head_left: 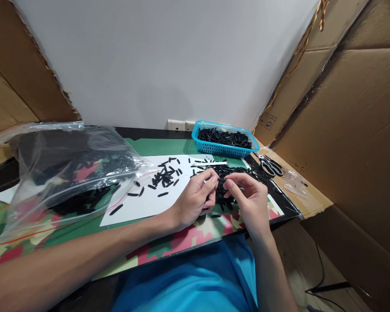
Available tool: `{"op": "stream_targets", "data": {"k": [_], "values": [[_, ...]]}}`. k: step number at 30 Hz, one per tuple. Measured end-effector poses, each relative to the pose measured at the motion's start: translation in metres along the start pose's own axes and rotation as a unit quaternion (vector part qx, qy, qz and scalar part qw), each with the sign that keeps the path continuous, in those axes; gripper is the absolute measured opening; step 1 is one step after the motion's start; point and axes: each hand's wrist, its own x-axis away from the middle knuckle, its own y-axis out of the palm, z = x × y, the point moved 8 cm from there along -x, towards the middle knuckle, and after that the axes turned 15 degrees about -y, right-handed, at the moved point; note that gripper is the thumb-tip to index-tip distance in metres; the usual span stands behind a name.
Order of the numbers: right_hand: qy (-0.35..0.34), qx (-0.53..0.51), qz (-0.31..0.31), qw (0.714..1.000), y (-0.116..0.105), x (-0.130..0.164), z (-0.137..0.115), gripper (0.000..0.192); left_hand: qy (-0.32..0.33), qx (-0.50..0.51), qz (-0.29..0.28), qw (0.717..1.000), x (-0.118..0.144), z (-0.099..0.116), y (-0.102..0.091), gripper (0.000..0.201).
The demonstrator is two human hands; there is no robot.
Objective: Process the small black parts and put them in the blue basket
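Observation:
My left hand (199, 195) is closed, its thumb pressed against curled fingers. Anything inside it is too small or hidden to make out. Just to its right, my right hand (251, 200) has thumb and forefinger brought together in a pinch, and what they hold does not show clearly. The fingertips of both hands are near each other but apart. Beneath and behind them lies a heap of small black strips (225, 197). More black strips (164, 178) are scattered on a white sheet (133, 212) to the left.
A blue basket (227, 151) full of black pieces stands at the back. Scissors (270, 166) lie to the right, by a small clear bag (295, 184). A thin white stick (209, 164) lies behind the heap. At left is a large clear plastic bag (74, 173). Cardboard (351, 121) walls the right side.

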Motion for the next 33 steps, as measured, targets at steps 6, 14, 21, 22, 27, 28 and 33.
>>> {"op": "stream_targets", "data": {"k": [6,14,21,22,27,28,33], "values": [[-0.001,0.006,-0.009,1.0,0.0008,0.0006,0.0007,0.016,0.0,0.003,0.001,1.0,-0.0001,0.0,-0.0001,0.037],[-0.001,0.014,-0.021,1.0,0.0025,0.001,0.0008,0.02,0.005,0.004,0.002,1.0,-0.0013,0.001,0.0011,0.04],[0.002,0.012,-0.013,1.0,0.0025,0.002,0.0031,0.024,0.002,0.008,-0.003,1.0,-0.0013,0.001,0.002,0.042],[0.004,0.011,-0.011,1.0,0.0027,0.0021,0.0034,0.025,0.002,0.008,-0.003,1.0,-0.0013,0.0011,0.002,0.043],[0.005,0.018,-0.005,1.0,0.0044,0.0018,0.0039,0.027,0.002,0.007,0.001,1.0,-0.0017,0.0005,0.0011,0.043],[0.003,0.02,-0.005,1.0,0.0048,0.0018,0.0038,0.026,0.003,0.007,0.0,1.0,-0.0017,0.0004,0.001,0.043],[-0.027,0.071,-0.014,0.997,0.0072,0.0036,-0.0018,0.024,0.008,0.01,-0.002,1.0,-0.0011,-0.001,-0.0005,0.041]]}}
